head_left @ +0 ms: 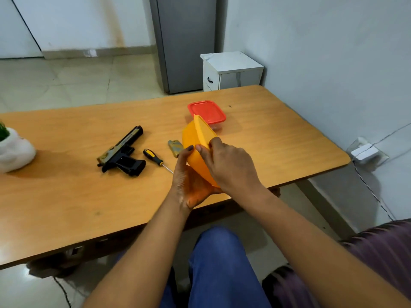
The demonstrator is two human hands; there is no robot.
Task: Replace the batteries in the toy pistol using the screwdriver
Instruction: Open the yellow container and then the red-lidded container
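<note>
- A wooden table (255,138) is being seen from above and in front, its near edge running across the middle of the view.
- A yellow container (195,138) is being held tilted above the table's near edge, with its yellow lid (205,127) at the upper side.
- The container is being cradled from below by the left hand (189,181), whose thumb is lying against its side.
- The lid's edge is being gripped by the right hand (229,163), with fingers curled over the rim.
- A white pot with a green plant (13,150) is being cut off by the left border of the view.
- A clear container with a red lid (206,112) is standing closed on the table, just behind the yellow 1.
- The toy pistol (122,152) is lying on its side on the table, well left of the hands, with its muzzle pointing away.
- The screwdriver (155,158), with a black and yellow handle, is lying just right of the pistol, its tip pointing toward the left hand.
- A small camouflage-coloured piece (174,147) is lying between the screwdriver and the yellow container; whether it is the battery cover cannot be told.
</note>
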